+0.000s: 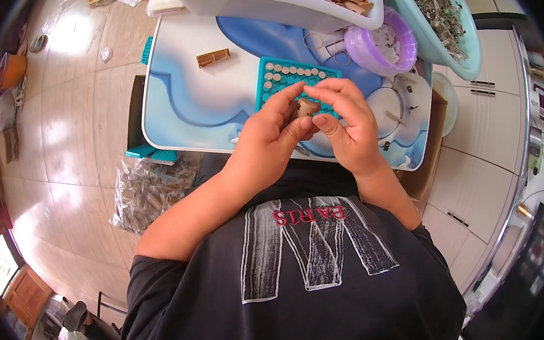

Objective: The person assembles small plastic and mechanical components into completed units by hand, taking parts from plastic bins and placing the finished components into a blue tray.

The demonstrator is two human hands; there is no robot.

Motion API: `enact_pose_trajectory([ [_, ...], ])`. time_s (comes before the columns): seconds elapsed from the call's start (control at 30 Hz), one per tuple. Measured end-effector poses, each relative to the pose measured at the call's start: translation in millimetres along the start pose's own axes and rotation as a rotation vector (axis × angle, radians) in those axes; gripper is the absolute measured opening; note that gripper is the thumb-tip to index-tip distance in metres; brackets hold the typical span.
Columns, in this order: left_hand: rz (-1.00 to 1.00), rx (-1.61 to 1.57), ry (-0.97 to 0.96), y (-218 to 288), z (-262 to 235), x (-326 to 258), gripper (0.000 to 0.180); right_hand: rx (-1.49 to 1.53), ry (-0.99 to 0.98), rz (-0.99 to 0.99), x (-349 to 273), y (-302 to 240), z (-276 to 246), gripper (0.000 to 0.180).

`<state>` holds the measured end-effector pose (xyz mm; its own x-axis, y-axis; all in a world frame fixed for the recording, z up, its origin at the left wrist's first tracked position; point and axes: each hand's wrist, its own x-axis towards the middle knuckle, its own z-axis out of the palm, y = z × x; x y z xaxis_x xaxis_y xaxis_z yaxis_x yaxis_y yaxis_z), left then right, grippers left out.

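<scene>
Both of my hands meet above the near side of a small blue-and-white table. My left hand closes its thumb and fingers around a small tan plastic piece. From the other side my right hand pinches at the same piece, its thumb and fingertips bent toward it. Fingers hide much of the piece, so its full shape cannot be made out. Just beyond them lies a teal tray with rows of small round whitish parts, partly covered by my hands. A brown rectangular plastic casing rests alone to the left.
A white bin of brown casings stands at the far edge. Right of it are a purple basket with white parts and a teal basin of tangled small parts. A clear bag of parts lies on the floor at left.
</scene>
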<state>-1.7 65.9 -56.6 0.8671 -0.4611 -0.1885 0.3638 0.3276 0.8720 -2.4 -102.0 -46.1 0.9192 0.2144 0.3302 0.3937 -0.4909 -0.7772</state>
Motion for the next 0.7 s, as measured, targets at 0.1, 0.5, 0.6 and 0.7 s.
enact_pose_trajectory([
  [0.1, 0.040, 0.203, -0.019, 5, -1, -4, 0.050, 0.175, -0.043, 0.107, -4, 2, 1, 0.035],
  [0.5, 0.261, 0.495, -0.065, 5, -2, -3, 0.058, 0.409, -0.003, 0.189, -1, 3, 5, 0.023],
  [0.6, 0.222, 0.722, -0.116, 10, -6, 2, 0.055, 0.416, 0.006, 0.238, -4, 8, 8, 0.027],
  [0.7, 0.197, 0.405, -0.073, 8, -4, 5, 0.047, 0.646, 0.113, 0.339, -2, -3, 18, 0.037],
])
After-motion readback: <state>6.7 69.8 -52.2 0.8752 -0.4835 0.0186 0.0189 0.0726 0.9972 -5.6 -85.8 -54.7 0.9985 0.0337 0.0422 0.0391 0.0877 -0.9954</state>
